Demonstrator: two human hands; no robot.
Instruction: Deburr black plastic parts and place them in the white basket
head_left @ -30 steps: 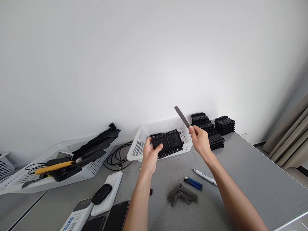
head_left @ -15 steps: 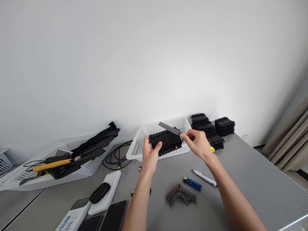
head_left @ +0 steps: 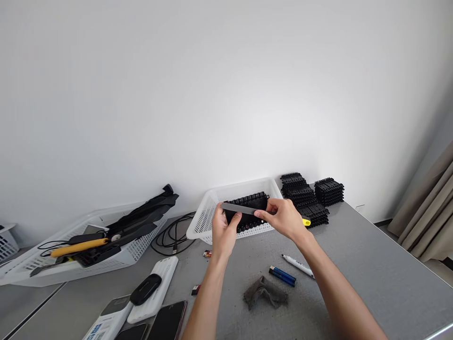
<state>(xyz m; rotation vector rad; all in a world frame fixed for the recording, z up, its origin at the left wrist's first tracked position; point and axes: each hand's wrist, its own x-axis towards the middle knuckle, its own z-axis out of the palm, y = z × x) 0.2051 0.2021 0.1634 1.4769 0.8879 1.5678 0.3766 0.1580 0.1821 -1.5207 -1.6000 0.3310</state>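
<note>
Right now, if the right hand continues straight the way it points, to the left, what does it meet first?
Probably the left hand, which holds the black part; the right hand lays its flat file across that part. Depth is unclear.

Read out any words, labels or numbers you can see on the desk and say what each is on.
No text here can be read out.
White card at the near left edge: blue print, too blurred to read.
White marker: dark lettering on its barrel, too small to read.
Black part held in the left hand: no marking visible.
Grey blade in the right hand: no marking visible.
</note>
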